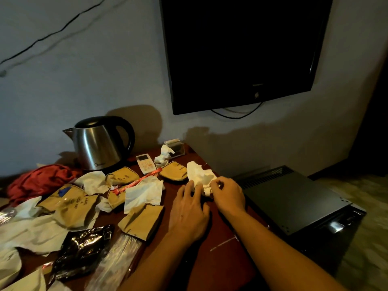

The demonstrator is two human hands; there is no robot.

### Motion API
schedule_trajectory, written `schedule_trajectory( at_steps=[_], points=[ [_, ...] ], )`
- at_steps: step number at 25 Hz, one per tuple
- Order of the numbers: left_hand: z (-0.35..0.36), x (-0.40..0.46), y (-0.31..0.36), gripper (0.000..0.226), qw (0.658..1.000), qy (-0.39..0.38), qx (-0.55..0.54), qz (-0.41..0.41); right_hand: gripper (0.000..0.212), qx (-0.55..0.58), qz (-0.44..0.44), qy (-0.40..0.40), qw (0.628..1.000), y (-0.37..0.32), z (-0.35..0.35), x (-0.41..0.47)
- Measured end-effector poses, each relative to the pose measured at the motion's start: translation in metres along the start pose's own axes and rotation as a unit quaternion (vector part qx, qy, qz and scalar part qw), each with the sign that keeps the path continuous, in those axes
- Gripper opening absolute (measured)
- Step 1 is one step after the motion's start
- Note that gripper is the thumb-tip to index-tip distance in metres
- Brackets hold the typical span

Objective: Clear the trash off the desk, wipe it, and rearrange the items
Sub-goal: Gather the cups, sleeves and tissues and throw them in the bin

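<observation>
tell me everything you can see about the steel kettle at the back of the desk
The brushed steel electric kettle stands upright at the back left of the dark red-brown desk, close to the wall. It has a black lid, a black loop handle facing right, a short spout pointing left, and small unreadable print low on its body. Neither hand touches it.
</observation>
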State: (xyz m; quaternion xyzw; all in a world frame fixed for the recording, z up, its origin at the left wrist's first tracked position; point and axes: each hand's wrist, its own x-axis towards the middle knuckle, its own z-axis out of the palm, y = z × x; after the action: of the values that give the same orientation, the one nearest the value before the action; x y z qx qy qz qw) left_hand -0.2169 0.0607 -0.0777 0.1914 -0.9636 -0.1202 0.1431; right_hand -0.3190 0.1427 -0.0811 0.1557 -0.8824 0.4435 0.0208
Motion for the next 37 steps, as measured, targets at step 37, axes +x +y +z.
schedule_trajectory(
  at_steps=[37],
  points=[
    [-0.009, -0.001, -0.010, 0.055, 0.875, 0.219, -0.349, -0.255, 0.040, -0.258, -0.282, -0.081, 0.921, -0.015, 0.010, -0.020]
  ],
)
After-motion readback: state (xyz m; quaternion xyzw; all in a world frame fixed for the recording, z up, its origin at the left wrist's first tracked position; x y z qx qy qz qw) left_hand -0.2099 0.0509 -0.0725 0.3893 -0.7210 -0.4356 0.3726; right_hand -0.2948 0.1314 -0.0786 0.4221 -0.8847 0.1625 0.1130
